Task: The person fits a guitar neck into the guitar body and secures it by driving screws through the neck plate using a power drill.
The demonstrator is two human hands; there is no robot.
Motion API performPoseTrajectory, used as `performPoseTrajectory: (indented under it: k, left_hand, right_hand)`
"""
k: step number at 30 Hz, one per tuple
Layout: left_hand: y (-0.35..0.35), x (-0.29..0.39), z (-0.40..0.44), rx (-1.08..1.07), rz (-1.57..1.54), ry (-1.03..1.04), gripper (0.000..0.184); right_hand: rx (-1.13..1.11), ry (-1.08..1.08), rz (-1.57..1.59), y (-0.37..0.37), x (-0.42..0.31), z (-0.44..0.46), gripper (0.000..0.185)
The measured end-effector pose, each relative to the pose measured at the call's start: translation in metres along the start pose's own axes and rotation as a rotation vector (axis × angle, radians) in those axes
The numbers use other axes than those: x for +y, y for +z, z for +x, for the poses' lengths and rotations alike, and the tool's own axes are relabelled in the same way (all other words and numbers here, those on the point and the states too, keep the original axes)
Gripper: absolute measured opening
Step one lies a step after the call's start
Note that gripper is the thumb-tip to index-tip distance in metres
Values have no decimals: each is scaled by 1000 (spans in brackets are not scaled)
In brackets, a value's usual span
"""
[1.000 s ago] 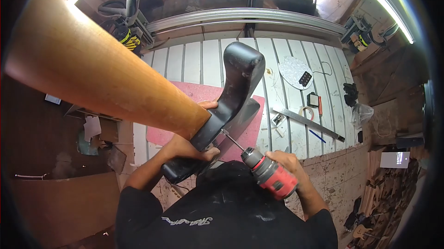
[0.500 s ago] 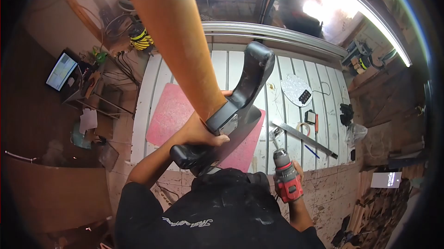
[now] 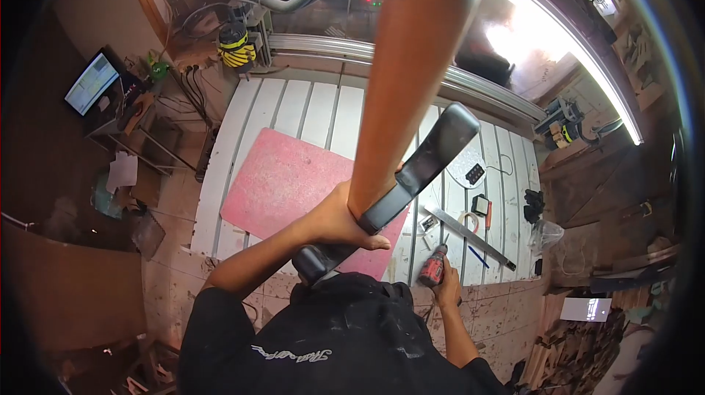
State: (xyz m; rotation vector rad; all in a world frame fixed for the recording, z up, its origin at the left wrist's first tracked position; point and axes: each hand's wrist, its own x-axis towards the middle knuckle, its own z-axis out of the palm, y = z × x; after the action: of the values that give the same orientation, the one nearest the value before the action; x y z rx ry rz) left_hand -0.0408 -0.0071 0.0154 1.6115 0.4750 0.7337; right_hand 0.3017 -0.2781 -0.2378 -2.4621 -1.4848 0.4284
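A long, brown tapered post rises toward the camera, its top out of view. Its lower end meets a black curved piece with a raised arm on each side. My left hand is wrapped around the joint between post and black piece, thumb pointing right. Held above the pink board, the black piece is tilted. To the right, my right hand grips a red and grey cordless drill, its bit pointing up toward the table. A small clear packet lies just beyond the drill bit.
The white slatted table carries a pink board, a steel ruler, a tape roll, a blue pen, and a white panel with a black keypad. Machine rails cross behind. A monitor stands left.
The post has swung from leaning left to leaning right, and the black piece has turned with it. My right hand has lowered the drill away from the camera and moved it slightly left.
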Motion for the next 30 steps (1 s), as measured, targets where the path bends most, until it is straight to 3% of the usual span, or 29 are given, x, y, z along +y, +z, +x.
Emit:
performPoseTrajectory:
  k: [2, 6, 8, 9, 11, 13, 15, 17, 18, 19, 20, 21, 22, 23, 25, 27, 28, 30]
  left_hand:
    - [1, -6, 0, -48, 25, -88, 109]
    - [7, -4, 5, -41, 31, 2, 114]
    - [9, -3, 7, -68, 18, -10, 115]
    - [9, 0, 8, -67, 15, -3, 115]
    - [10, 7, 9, -115, -5, -137, 113]
    - [11, 8, 11, -122, -30, -138, 112]
    - [14, 8, 14, -129, -53, -139, 111]
    - [17, 6, 16, -80, -54, -135, 81]
    - [17, 9, 16, -85, -53, -134, 81]
    - [16, 13, 18, -118, -42, -154, 92]
    - [15, 16, 20, -150, -30, -173, 104]
    - [15, 13, 23, -154, -31, -170, 104]
    - [16, 6, 26, -163, -36, -112, 101]
    - [16, 3, 28, -171, -42, -54, 98]
    - [16, 6, 28, -185, -79, -107, 96]
    - [12, 3, 32, -249, -18, -213, 98]
    - [11, 1, 30, -248, -16, -207, 98]
    - [8, 0, 20, -193, -124, -79, 105]
  right_hand:
    - [-11, -20, -2, 0, 9, 9, 106]
    - [-71, -67, 66, -5, 14, 36, 114]
    - [-173, -62, -28, -13, 12, 52, 112]
    - [-272, 67, -347, -43, -27, 59, 101]
    - [-20, -280, -105, -51, -17, 95, 91]
    - [45, -276, 490, -113, -104, 110, 85]
    - [287, -490, 671, -160, -178, 107, 82]
    - [527, -711, 850, -190, -237, 99, 93]
    - [624, -825, 896, -198, -255, 96, 98]
    - [629, -822, 894, -206, -269, 98, 98]
    - [628, -960, 851, -213, -282, 101, 99]
    - [623, -1096, 804, -220, -297, 103, 100]
    - [636, -1076, 749, -229, -319, 100, 101]
    - [496, -1058, 874, -233, -333, 101, 94]
    - [351, -1032, 995, -232, -345, 102, 88]
    - [6, -751, 1083, -230, -351, 103, 80]
    - [9, -757, 1080, -228, -351, 105, 80]
    - [75, -768, 1065, -223, -348, 115, 62]
